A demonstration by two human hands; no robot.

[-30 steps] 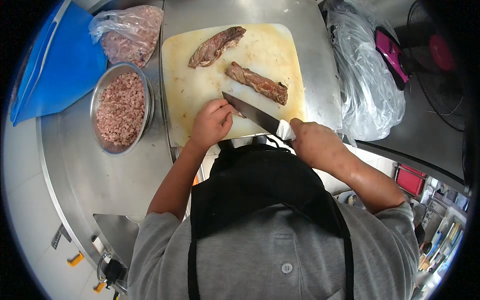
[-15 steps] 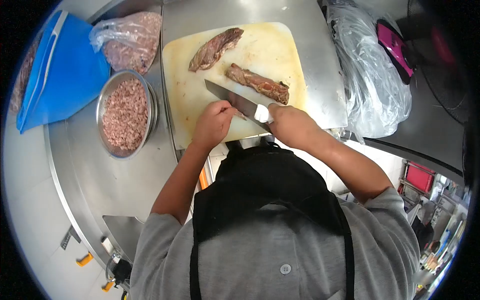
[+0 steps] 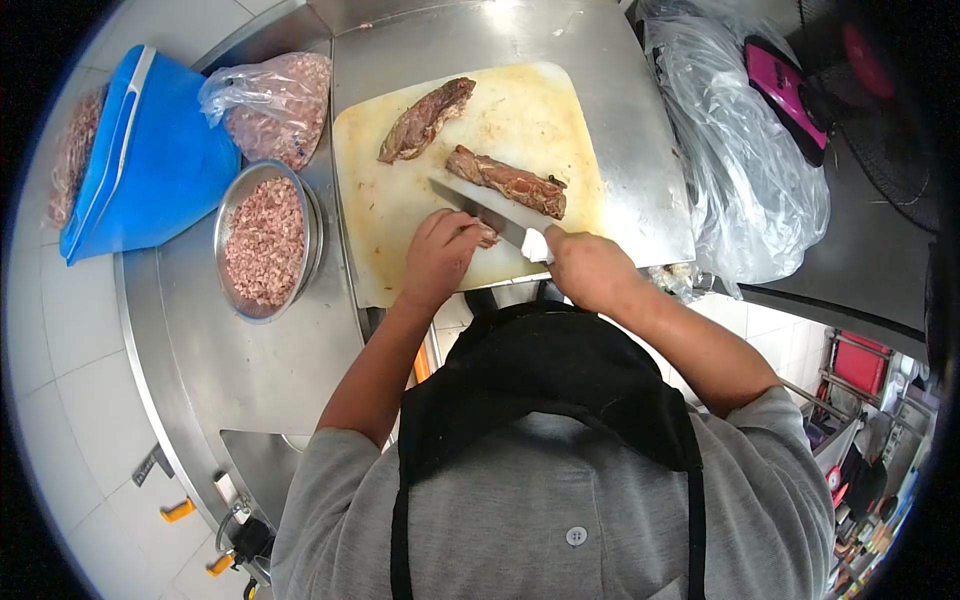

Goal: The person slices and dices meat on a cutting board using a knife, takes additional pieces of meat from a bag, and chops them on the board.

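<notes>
My right hand (image 3: 592,268) is wrapped round the white handle of a broad-bladed knife (image 3: 505,226), whose blade points up and left over the cutting board (image 3: 370,230). My left hand (image 3: 440,255) is closed, its fingertips on a small piece of meat (image 3: 487,236) beside the blade. Just beyond the knife lies a long strip of meat (image 3: 510,184). Another piece of meat (image 3: 428,120) rests farther back on the board. Fingers partly hide the small piece.
Left of the board stands a metal bowl (image 3: 222,215) of diced meat. Behind it are a clear bag of diced meat (image 3: 285,105) and a blue zip bag (image 3: 165,150). Clear plastic bags (image 3: 735,170) and a pink-and-black object (image 3: 785,90) lie at the right.
The view has shifted a little, so the board appears lower. The blade now sits flatter and closer to the long strip; my left fingers have shifted over the small piece.
</notes>
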